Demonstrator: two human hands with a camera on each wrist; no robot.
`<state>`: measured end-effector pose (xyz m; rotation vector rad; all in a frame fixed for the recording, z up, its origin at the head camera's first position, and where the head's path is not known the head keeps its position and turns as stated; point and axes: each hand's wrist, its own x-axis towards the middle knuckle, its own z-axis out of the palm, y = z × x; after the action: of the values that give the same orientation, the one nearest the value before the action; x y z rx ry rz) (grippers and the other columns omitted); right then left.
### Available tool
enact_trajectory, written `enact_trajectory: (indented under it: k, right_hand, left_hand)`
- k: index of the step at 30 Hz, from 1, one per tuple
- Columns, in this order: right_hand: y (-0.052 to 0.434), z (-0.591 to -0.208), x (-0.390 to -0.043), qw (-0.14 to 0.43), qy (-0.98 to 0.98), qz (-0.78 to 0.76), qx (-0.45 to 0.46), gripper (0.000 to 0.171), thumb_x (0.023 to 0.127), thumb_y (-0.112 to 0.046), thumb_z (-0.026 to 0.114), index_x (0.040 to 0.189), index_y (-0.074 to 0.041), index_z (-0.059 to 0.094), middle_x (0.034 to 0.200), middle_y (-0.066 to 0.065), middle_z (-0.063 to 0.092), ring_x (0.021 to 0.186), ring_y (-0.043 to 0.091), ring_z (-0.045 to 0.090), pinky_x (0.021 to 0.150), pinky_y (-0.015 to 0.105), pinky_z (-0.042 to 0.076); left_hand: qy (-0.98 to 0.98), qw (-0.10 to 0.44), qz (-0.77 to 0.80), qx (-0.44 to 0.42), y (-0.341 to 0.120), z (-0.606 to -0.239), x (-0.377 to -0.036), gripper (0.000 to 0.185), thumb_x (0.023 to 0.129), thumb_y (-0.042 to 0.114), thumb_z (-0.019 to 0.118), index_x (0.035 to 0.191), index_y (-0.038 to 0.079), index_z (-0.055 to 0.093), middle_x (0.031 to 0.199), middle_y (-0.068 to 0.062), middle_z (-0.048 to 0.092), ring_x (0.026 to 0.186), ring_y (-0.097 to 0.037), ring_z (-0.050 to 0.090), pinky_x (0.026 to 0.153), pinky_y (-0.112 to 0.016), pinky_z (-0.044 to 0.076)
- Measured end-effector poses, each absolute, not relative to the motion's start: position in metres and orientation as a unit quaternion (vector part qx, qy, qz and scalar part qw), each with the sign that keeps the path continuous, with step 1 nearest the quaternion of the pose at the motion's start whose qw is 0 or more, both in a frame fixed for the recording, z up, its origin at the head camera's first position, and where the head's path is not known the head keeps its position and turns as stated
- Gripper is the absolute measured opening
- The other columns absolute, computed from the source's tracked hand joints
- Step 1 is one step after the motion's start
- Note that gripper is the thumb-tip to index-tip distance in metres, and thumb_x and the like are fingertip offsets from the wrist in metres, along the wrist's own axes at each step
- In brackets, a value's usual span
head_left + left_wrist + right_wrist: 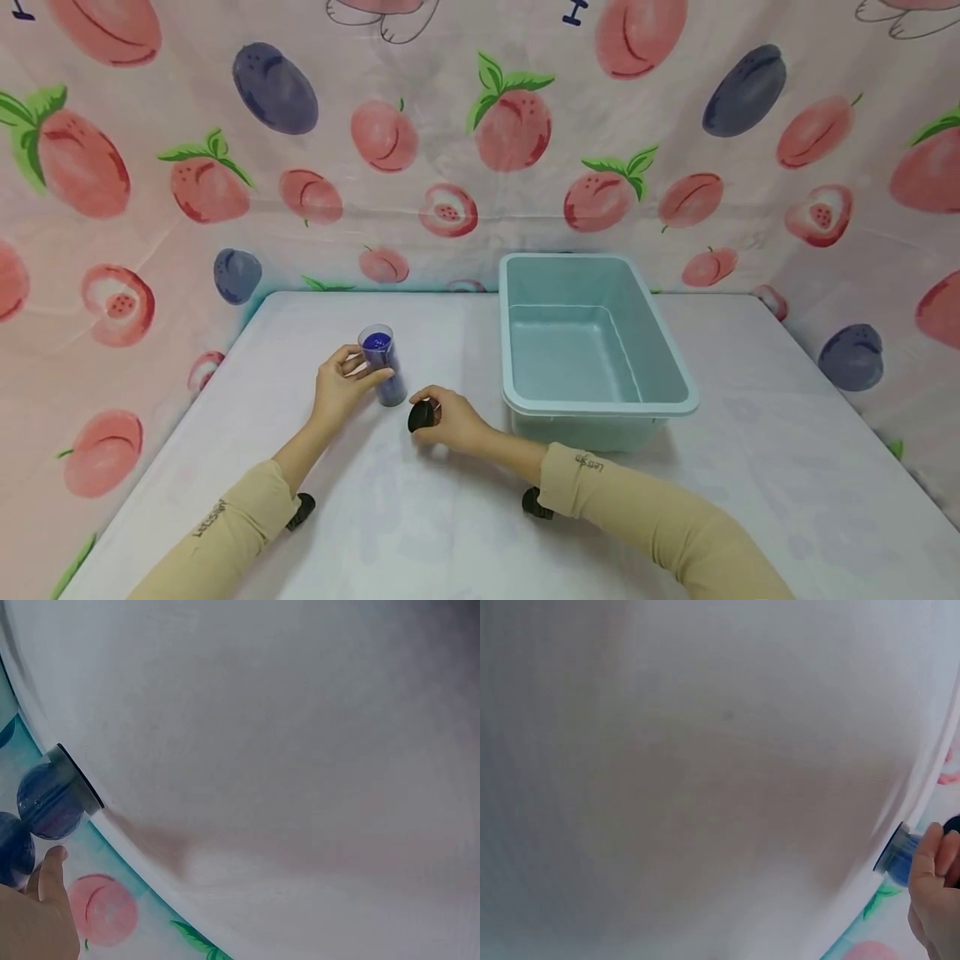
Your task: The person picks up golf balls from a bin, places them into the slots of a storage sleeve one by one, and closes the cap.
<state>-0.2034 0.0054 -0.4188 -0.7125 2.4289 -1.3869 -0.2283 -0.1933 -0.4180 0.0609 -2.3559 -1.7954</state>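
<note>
My left hand (339, 390) grips a clear cylindrical canister (388, 387), upright at the left middle of the table, its top uncovered. Blue balls (377, 342) fill it; the left wrist view shows round blue balls (51, 799) stacked inside. Just right of the canister, my right hand (459, 423) pinches a round black lid (421, 416) between thumb and fingers, apart from the canister. At the right wrist view's edge, fingers (928, 855) of the right hand partly cover the canister's lower part (897, 859).
A pale blue plastic tub (600, 408) stands right of my hands, close to the right forearm. A white cloth covers the table (420, 533). Behind it hangs a fruit-print curtain (450, 125). Black wrist devices (537, 503) show below both sleeves.
</note>
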Motion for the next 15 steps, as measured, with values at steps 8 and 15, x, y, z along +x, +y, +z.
enact_trajectory:
  k: [8,15]
  right_hand:
    - [0.0041,-0.4210,-0.2053,0.114,0.792,-0.555,-0.226,0.049,0.076,0.001,0.072,0.121,0.008,0.057,0.086,0.018,0.063,0.067,0.003,0.049,0.060,0.011,0.042]
    - [0.0015,-0.4210,-0.2059,0.099,0.759,-0.608,-0.209,0.049,0.074,0.003,0.073,0.119,0.009,0.056,0.092,0.020,0.062,0.071,0.004,0.052,0.066,0.012,0.048]
  left_hand:
    - [-0.789,0.090,-0.607,0.016,-0.1934,-0.4187,-0.2285,0.037,0.077,0.006,0.076,0.106,-0.002,0.055,0.121,-0.027,0.060,0.105,-0.036,0.063,0.077,-0.017,0.054]
    - [-0.789,0.089,-0.608,0.015,-0.1918,-0.4174,-0.2268,0.040,0.077,0.006,0.076,0.109,-0.003,0.054,0.122,-0.025,0.060,0.107,-0.034,0.063,0.079,-0.017,0.054]
